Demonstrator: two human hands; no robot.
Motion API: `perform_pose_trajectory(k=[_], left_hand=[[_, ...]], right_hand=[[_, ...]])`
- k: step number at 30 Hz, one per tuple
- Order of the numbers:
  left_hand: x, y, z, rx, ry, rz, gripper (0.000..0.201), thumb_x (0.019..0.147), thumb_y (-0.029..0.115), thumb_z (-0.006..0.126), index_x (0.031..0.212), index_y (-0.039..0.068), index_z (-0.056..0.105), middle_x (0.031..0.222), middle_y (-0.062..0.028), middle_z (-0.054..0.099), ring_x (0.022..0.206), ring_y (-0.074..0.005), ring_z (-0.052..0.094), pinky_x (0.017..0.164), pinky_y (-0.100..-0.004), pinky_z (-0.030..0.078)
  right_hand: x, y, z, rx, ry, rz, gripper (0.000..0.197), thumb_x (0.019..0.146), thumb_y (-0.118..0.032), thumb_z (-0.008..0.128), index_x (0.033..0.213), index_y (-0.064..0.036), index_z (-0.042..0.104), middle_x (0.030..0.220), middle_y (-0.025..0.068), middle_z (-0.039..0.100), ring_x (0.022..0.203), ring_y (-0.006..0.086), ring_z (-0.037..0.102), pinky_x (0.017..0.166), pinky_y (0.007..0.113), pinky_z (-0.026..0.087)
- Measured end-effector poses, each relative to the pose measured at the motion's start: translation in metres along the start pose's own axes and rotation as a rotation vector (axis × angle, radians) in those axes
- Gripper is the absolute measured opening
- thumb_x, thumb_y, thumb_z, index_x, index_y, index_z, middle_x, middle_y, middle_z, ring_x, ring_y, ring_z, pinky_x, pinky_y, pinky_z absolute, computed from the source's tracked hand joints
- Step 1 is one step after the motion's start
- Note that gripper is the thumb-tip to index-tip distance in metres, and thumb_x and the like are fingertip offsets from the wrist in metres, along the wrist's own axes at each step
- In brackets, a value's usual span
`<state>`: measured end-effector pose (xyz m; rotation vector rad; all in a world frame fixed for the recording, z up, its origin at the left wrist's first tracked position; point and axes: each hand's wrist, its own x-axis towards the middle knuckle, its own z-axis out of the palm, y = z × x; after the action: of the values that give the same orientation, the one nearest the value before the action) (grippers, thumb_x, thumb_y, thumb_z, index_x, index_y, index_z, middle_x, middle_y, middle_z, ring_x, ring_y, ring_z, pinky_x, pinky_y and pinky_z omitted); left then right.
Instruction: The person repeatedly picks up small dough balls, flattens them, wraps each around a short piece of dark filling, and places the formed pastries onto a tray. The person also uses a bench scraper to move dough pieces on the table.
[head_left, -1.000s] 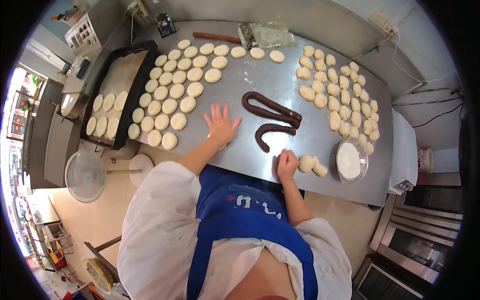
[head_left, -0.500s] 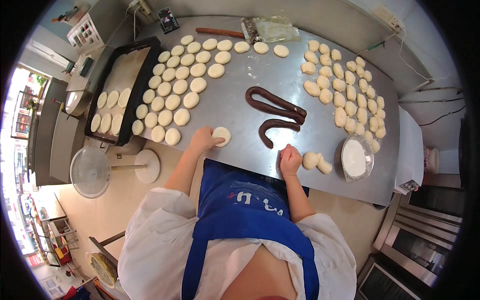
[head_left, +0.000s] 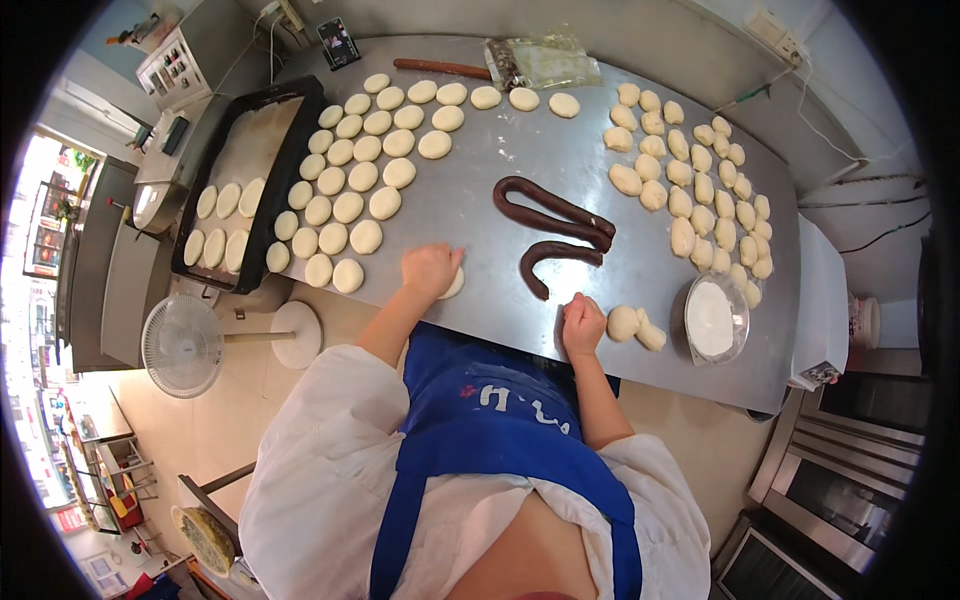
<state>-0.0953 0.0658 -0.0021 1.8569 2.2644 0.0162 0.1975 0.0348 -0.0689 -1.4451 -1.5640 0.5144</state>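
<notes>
My left hand [head_left: 430,270] is curled into a fist over a flattened dough disc [head_left: 455,285] near the table's front edge. Only the disc's right side shows beside it. Close to that same edge, my right hand [head_left: 583,325] is closed; whatever its fingers may hold is hidden. Just right of it lie a round dough ball [head_left: 622,322] and a smaller dough piece [head_left: 651,336], touching. Beyond my hands, a long, folded dark brown paste roll [head_left: 545,212] and a shorter curved one [head_left: 533,268] rest on the metal table [head_left: 480,225].
Several pale dough discs [head_left: 348,207] stand in rows at left, beside a black baking tray [head_left: 262,215] with several flat pieces. Several dough lumps [head_left: 703,187] cover the right side, near a bowl of white powder [head_left: 710,318]. A rolling pin [head_left: 440,68] and plastic bag [head_left: 548,62] lie at the back.
My left hand has moved slightly right and away from me, from the disc's left edge to over it, covering most of it. My right hand stays closed in nearly the same place.
</notes>
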Motion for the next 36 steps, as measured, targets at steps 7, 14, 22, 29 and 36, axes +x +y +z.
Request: perform_pose_trajectory(k=[7,14,22,29,36], left_hand=[[0.008,0.003,0.027,-0.085,0.495,0.225,0.04,0.086,0.037,0.065,0.111,0.006,0.062,0.133,-0.0163,0.05,0.126,-0.0339,0.044,0.098,-0.051,0.04],[-0.015,-0.035,-0.014,-0.292,-0.215,0.056,0.041,0.077,0.036,0.073,0.102,0.004,0.066,0.099,-0.0133,0.068,0.091,-0.0314,0.064,0.081,-0.0409,0.05],[0.133,-0.029,-0.038,-0.625,-0.433,0.097,0.044,0.076,0.038,0.078,0.101,0.003,0.07,0.089,-0.0084,0.07,0.08,-0.0143,0.063,0.075,-0.032,0.05],[0.314,0.009,-0.03,-0.618,-0.032,0.013,0.064,0.076,0.046,0.075,0.115,-0.002,0.063,0.103,-0.0201,0.069,0.098,-0.0293,0.066,0.084,-0.0379,0.05],[0.255,0.03,-0.04,-0.076,0.446,0.366,0.049,0.087,0.039,0.066,0.126,0.01,0.057,0.127,-0.0145,0.054,0.101,-0.032,0.063,0.085,-0.0434,0.051]], right_hand=[[0.002,-0.003,-0.003,0.054,-0.009,0.011,0.032,0.092,-0.014,0.053,0.063,-0.0015,0.056,0.063,0.0129,0.056,0.057,0.0304,0.055,0.055,0.04,0.043],[0.002,0.006,-0.002,0.289,0.021,0.229,0.031,0.095,-0.015,0.054,0.067,-0.0011,0.056,0.063,0.008,0.058,0.059,0.0165,0.055,0.056,0.031,0.043],[0.026,-0.011,-0.013,0.679,-0.002,0.616,0.048,0.103,-0.019,0.042,0.058,-0.0029,0.047,0.057,0.0056,0.054,0.054,0.012,0.051,0.052,0.025,0.041],[0.052,-0.013,-0.038,0.496,0.088,0.654,0.044,0.1,-0.02,0.049,0.058,-0.0073,0.044,0.053,0.0013,0.047,0.047,0.0064,0.041,0.045,0.025,0.034],[0.077,-0.007,-0.078,1.161,0.133,1.153,0.064,0.101,-0.057,0.029,0.092,-0.0016,0.06,0.083,0.0086,0.061,0.075,0.0172,0.058,0.069,0.029,0.047]])
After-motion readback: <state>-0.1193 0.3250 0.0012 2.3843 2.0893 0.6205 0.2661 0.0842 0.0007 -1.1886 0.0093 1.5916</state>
